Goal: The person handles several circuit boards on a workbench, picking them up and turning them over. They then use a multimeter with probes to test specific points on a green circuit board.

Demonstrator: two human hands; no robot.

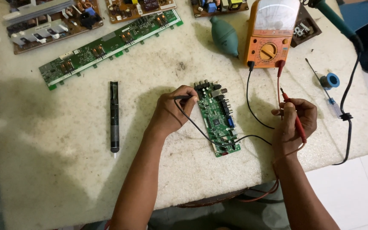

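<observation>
L hand [172,111] w/ black probe [183,98] on green board [217,118]; R hand [294,121] w/ red probe [294,116].

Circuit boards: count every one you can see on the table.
5: small green board between the hands, long green board upper left, three brown boards along the top edge, cropped.

A circuit board [217,119] is lying between two hands, a meter [271,36] sitting behind it, a pen-shaped tool [114,117] lying to its left.

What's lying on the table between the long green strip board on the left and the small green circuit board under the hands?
Head view: a black pen-shaped desoldering pump lies on the white stone table between the long green strip board and the small green circuit board.
</observation>
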